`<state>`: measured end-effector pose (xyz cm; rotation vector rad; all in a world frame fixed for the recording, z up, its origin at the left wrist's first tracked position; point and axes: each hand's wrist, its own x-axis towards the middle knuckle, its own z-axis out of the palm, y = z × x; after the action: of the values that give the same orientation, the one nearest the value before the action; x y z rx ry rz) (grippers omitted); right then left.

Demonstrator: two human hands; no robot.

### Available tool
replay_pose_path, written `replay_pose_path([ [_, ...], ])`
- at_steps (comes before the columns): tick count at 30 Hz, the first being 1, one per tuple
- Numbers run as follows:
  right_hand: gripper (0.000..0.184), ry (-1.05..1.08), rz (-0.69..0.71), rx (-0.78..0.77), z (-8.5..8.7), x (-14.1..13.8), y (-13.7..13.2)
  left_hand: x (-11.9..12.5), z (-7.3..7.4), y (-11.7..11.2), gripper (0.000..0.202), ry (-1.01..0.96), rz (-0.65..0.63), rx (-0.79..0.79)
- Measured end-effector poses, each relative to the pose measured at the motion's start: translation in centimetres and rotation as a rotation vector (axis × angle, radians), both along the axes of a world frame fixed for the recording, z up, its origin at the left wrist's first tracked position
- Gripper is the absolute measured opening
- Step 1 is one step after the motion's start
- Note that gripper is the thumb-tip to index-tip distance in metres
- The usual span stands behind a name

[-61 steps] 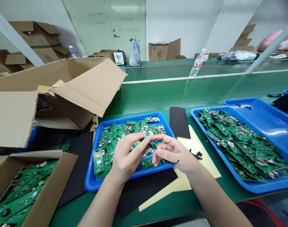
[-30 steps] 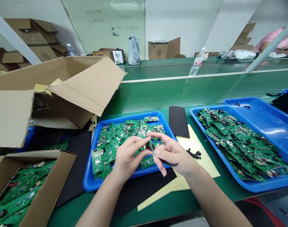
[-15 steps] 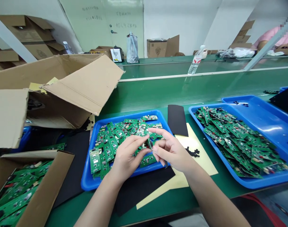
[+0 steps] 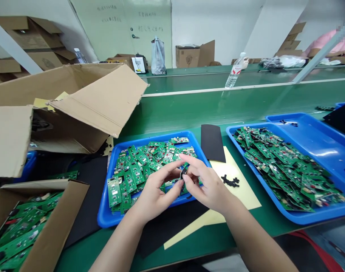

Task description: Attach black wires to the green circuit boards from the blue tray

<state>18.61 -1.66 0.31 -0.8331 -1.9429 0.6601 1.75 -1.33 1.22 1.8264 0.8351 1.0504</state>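
My left hand (image 4: 158, 192) and my right hand (image 4: 204, 187) meet above the near edge of a blue tray (image 4: 104, 217) heaped with several small green circuit boards (image 4: 138, 166). Thumb and fingers of both hands pinch a small dark piece (image 4: 183, 173) held between them; I cannot make out more of it. Just right of my right hand, small black cut-out bits (image 4: 230, 180) lie on a yellow sheet (image 4: 240, 189).
A second blue tray (image 4: 325, 141) of green boards (image 4: 285, 166) sits at the right. Open cardboard boxes (image 4: 76, 102) stand at the left, one (image 4: 59, 226) holding more boards. A black strip (image 4: 212, 142), a black mat (image 4: 166, 226), a green conveyor belt (image 4: 231, 102) and a water bottle (image 4: 234, 75) lie beyond.
The thin black strip that hung from my right hand is no longer seen. Both hands have closed in tighter on the small dark piece, the left hand turning palm up.
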Motion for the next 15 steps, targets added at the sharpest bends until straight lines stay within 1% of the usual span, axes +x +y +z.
replay_pose_path([
  [2,0.052,-0.025,-0.006,0.005,0.12,0.0,-0.13,0.21,0.18,-0.12,0.036,0.002,-0.004,-0.024],
  [4,0.055,-0.036,-0.011,-0.008,0.26,0.01,-0.21,0.4,0.28,-0.22,0.031,0.005,0.004,-0.046],
  [9,0.054,-0.083,-0.064,0.018,0.38,-0.11,-0.2,0.64,0.06,-0.35,0.026,0.052,0.071,-0.042],
  [15,0.054,-0.194,-0.101,0.042,0.19,-0.38,-0.25,0.81,-0.68,-0.27,0.02,0.088,0.124,0.0],
])
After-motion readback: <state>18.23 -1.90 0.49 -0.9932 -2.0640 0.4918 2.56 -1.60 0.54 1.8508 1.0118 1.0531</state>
